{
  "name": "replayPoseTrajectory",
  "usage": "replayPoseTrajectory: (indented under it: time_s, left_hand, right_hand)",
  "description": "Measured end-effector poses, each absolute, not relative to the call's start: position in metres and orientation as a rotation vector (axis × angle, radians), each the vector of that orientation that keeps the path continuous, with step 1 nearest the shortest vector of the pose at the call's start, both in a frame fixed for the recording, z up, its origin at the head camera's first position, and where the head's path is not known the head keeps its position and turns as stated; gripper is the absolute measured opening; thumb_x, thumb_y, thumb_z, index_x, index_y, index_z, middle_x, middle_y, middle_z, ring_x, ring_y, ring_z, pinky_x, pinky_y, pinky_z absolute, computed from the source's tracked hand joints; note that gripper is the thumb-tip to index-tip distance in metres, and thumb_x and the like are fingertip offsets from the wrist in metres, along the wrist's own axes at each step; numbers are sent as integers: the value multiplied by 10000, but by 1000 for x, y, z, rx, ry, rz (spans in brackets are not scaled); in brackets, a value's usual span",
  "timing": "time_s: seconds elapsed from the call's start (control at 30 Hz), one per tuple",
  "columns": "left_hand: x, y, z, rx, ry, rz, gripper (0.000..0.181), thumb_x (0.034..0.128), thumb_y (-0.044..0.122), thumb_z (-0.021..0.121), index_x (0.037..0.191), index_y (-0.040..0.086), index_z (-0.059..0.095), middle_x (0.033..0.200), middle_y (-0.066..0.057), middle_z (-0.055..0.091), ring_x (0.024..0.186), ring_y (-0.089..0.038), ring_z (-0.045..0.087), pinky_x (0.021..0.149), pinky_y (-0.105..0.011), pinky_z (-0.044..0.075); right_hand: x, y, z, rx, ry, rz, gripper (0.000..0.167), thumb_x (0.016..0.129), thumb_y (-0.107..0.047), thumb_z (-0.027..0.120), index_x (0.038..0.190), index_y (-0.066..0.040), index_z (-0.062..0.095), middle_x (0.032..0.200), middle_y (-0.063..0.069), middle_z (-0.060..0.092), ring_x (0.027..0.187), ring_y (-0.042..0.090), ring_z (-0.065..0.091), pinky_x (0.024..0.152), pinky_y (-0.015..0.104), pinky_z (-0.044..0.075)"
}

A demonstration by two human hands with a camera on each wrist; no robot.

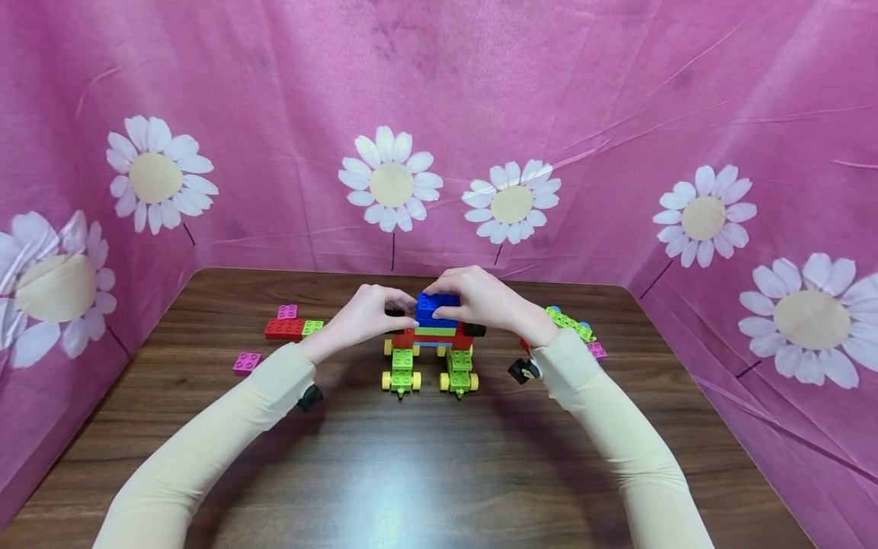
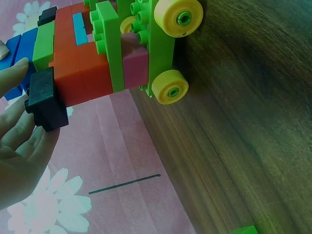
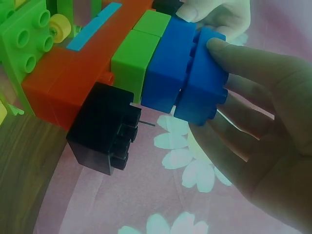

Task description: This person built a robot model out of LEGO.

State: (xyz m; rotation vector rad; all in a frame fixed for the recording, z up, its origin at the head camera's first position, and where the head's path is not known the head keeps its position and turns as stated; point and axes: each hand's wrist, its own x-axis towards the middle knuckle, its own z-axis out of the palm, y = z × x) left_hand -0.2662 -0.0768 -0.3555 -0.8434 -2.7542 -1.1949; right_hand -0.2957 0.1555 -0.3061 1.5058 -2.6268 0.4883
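Blue brick within curved right hand

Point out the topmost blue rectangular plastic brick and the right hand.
Topmost blue rectangular plastic brick (image 3: 201, 80): right wrist view, smooth side wall.
Right hand (image 1: 482, 296): head view, back of the hand.

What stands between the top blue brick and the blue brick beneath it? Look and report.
Nothing visible does. The right hand holds the top blue brick just above the lower blue brick, and in the right wrist view only a narrow gap shows between them.
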Motion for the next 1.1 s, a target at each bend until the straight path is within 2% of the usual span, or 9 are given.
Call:
replayPoseTrajectory:
  time_s: [0.5, 0.8, 0.97, 1.1]
  left_hand:
    - [-266, -79, -355, -845, -2745, -1252, 310, 876, 247, 759, 1130, 71, 730, 1056, -94, 769, 972, -186, 728, 872, -378, 591]
    - [-267, -80, -346, -807, -2725, -1312, 420, 846, 311, 787, 1187, 80, 706, 1160, -108, 738, 1080, -282, 702, 948, -459, 562]
    - [-267, -77, -341, -823, -2714, -1301, 419, 864, 317, 770, 1203, 81, 700, 1178, -90, 734, 1082, -243, 704, 942, -415, 572]
    - [-266, -74, -338, -855, -2689, -1282, 359, 884, 297, 750, 1169, 79, 719, 1119, -85, 755, 1029, -204, 720, 918, -387, 583]
  right_hand:
    - [-294, 154, -305, 1518, -2625, 536, 364, 832, -217, 801, 1148, -49, 733, 1053, 86, 752, 913, 176, 698, 834, 320, 599]
    - [-294, 172, -300, 1424, -2671, 511, 421, 804, -255, 828, 1149, -37, 725, 1092, 89, 746, 963, 198, 700, 878, 355, 588]
    - [-294, 178, -300, 1428, -2678, 509, 353, 814, -246, 819, 1103, -55, 750, 1040, 74, 760, 942, 179, 704, 869, 345, 587]
    - [-293, 178, -300, 1452, -2663, 531, 322, 820, -212, 813, 1092, -51, 755, 1006, 72, 763, 881, 159, 697, 821, 322, 595]
